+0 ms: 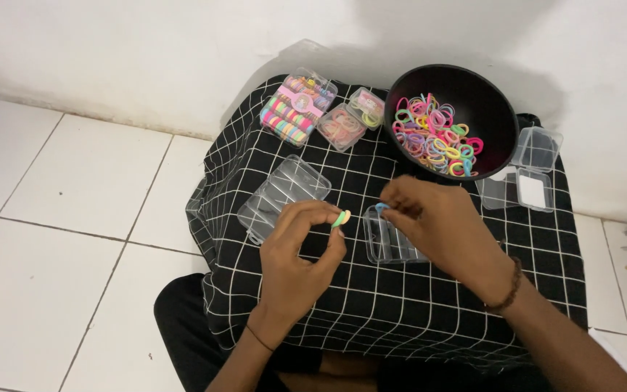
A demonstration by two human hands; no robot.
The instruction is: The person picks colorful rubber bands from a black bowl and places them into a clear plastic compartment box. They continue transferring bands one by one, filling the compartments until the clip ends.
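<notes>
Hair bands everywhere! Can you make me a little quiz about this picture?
1. True or false: the black bowl of loose hair bands sits on the checked cloth.
2. Which hand pinches a blue band? A) left hand B) right hand
3. Fill in: the left hand holds a small stack of ____ bands.

Key: 1 true. 2 B, the right hand. 3 pastel (green and orange).

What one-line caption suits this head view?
Left hand pinches small hair ties, right hand holds a blue one over a clear box beside a black bowl.
</notes>
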